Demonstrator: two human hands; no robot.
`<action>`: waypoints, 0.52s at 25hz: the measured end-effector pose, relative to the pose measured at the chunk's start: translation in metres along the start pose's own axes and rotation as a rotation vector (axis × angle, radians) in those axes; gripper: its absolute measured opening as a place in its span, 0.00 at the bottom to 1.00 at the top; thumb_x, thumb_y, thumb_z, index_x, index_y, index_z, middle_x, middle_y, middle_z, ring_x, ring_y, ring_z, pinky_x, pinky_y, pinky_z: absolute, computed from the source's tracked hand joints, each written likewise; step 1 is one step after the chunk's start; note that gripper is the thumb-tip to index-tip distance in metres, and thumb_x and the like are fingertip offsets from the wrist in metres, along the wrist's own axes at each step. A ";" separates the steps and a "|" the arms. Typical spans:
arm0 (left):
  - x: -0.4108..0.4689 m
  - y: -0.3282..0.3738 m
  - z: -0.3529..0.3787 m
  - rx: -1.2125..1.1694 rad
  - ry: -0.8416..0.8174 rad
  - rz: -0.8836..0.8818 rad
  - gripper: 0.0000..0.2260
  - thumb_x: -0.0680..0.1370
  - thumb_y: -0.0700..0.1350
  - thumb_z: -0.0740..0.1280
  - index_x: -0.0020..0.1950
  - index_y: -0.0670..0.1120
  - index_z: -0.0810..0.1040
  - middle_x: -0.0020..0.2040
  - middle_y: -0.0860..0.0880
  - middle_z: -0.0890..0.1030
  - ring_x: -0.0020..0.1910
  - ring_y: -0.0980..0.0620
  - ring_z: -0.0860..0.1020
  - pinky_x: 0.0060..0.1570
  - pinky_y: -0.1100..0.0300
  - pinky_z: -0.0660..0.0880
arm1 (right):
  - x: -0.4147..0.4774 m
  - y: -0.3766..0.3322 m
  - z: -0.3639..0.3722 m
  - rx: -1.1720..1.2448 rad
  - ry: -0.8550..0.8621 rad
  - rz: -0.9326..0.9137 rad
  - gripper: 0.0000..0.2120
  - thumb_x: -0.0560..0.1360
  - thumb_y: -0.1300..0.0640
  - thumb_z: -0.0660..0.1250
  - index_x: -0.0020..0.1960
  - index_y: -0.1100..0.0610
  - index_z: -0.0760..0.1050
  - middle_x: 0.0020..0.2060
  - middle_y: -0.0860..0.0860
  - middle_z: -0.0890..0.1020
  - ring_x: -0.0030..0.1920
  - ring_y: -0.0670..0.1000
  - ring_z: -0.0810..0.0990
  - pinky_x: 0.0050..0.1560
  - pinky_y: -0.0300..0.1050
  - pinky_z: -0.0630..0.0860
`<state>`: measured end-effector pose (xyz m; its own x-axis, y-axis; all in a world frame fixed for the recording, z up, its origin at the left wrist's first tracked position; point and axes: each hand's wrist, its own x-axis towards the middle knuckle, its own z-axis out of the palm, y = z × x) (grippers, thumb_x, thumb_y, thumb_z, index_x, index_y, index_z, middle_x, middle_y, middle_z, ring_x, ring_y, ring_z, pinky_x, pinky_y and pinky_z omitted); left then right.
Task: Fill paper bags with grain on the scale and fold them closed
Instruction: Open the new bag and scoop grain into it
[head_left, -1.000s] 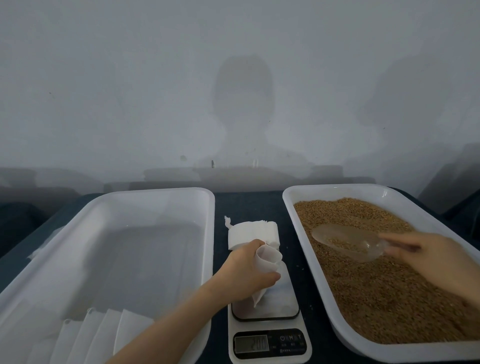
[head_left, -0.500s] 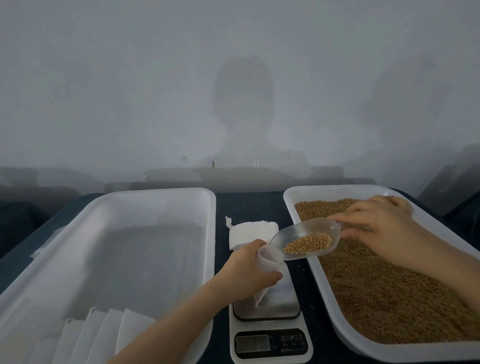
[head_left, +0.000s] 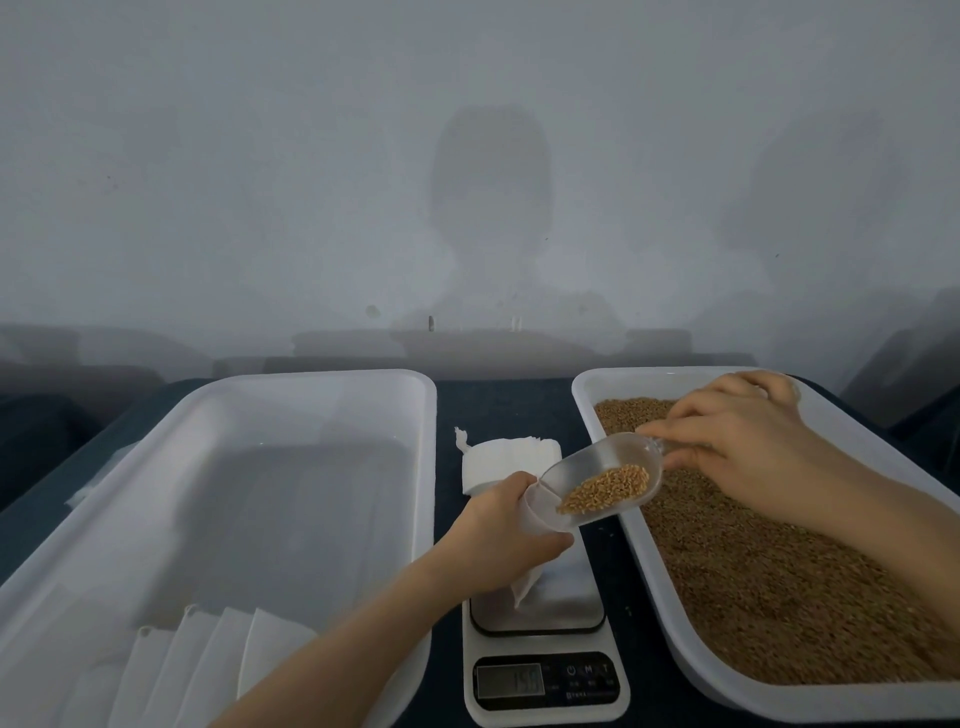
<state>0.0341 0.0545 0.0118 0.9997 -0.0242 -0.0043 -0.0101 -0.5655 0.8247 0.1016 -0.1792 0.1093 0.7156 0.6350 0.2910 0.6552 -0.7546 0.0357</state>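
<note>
grain tray (head_left: 587, 410): right of scale | empty tray (head_left: 415, 467): left | scale (head_left: 545, 691): centre | right hand (head_left: 737, 447): pinches scoop (head_left: 602, 483) handle, its long axis tilting down-left to the bag | left hand (head_left: 498, 535): closed round bag (head_left: 540, 506), mouth touching scoop lip, on the scale

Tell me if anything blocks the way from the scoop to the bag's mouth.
Nothing visible does. The scoop, held by the right hand, has its lip right at the open bag, which the left hand holds on the scale.
</note>
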 end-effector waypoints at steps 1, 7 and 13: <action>0.000 0.000 0.000 -0.001 -0.002 0.005 0.20 0.71 0.55 0.71 0.60 0.55 0.71 0.52 0.57 0.77 0.49 0.58 0.78 0.51 0.60 0.79 | 0.001 -0.002 -0.001 -0.010 -0.011 -0.001 0.15 0.73 0.42 0.61 0.59 0.34 0.74 0.49 0.34 0.76 0.55 0.43 0.67 0.62 0.44 0.50; -0.001 0.002 0.001 -0.005 -0.002 0.021 0.20 0.71 0.56 0.72 0.59 0.57 0.69 0.50 0.60 0.76 0.48 0.60 0.77 0.49 0.65 0.77 | 0.005 -0.013 -0.010 -0.097 -0.050 -0.013 0.16 0.75 0.41 0.58 0.62 0.33 0.71 0.53 0.34 0.75 0.58 0.42 0.65 0.66 0.47 0.46; -0.003 0.005 -0.002 -0.042 0.013 0.043 0.19 0.71 0.56 0.73 0.56 0.59 0.69 0.48 0.63 0.75 0.48 0.62 0.76 0.48 0.67 0.76 | 0.012 -0.032 -0.024 -0.272 -0.002 -0.117 0.14 0.75 0.44 0.63 0.61 0.37 0.74 0.52 0.40 0.78 0.58 0.48 0.69 0.64 0.51 0.45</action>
<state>0.0309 0.0532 0.0168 0.9986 -0.0363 0.0387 -0.0521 -0.5290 0.8470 0.0833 -0.1510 0.1343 0.6396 0.7204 0.2683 0.6444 -0.6927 0.3239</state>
